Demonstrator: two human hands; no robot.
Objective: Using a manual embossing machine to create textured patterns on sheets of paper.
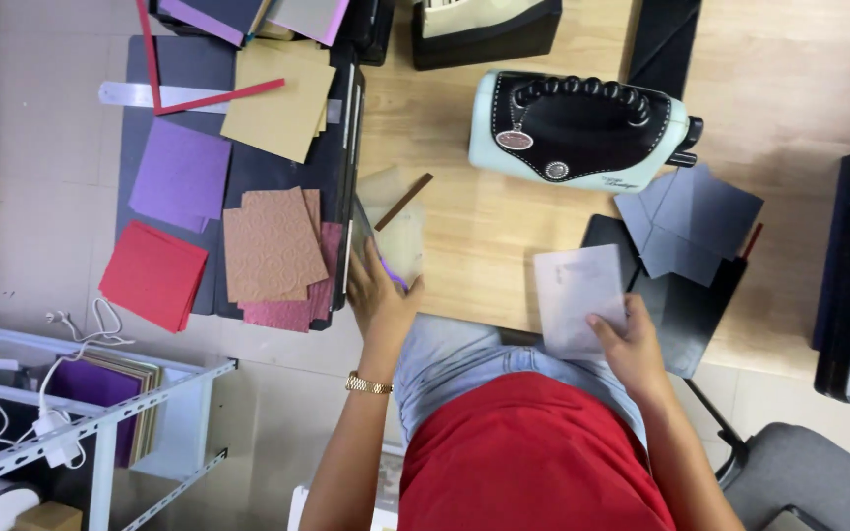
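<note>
**Two clear plates, one in each hand, at the table's near edge**

The left hand (378, 295) has its grip closed on a clear, faintly yellowish plastic plate (397, 236), thumb and fingers pinching its near edge; a sliver of purple paper (393, 280) shows right at the fingertips, seemingly tucked under the plate. Just beyond the grip a thin brown strip (403, 202) lies across the plate's far corner. To the left of this grip, on a dark mat (277, 172), sit embossed tan card squares (270, 246) over pink ones, with red squares (154, 275) and a purple sheet (179, 175) further out.

The right hand (630, 344) grasps a frosted white translucent plate (578, 298) by its near right corner, lifted slightly over the wooden table (474, 236). Beyond and right of that grip lie grey-blue card squares (691, 218); further off stands the mint-and-black die-cutting machine (578, 131).

The likely trouble: the purple paper could slide out of place, since only a fingertip pinch holds it, and the loose brown strip may roll off if the plate tilts. The corner-held white plate could also swing or drop.
</note>
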